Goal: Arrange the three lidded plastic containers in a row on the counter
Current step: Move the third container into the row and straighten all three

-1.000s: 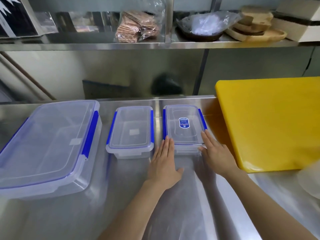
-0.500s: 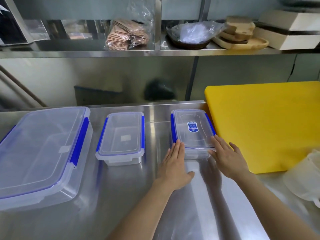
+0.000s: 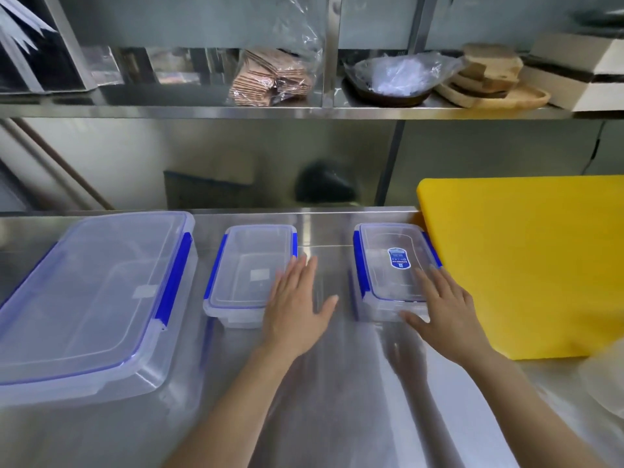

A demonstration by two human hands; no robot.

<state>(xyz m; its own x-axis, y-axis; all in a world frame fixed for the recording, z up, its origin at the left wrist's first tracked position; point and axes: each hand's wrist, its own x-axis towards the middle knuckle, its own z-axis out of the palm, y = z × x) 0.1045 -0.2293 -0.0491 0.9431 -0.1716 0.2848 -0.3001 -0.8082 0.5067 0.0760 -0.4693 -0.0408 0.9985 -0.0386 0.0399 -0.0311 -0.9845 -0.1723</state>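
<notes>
Since earlier frame: left hand shifted off labelled container onto middle one; gap between the two small containers wider.

Left to right on surface:
- large container, lidded, untouched.
- middle container, left grip flat, fingers spread, holding nothing.
- labelled container, just beside yellow board; right hand flat on lid, no grasp.

Judgement: row nearly done; spacing and front edges uneven.

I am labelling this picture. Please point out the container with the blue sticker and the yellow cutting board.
container with the blue sticker (image 3: 398, 261): head view, on its sticker.
yellow cutting board (image 3: 526, 258): head view, bare top surface.
</notes>
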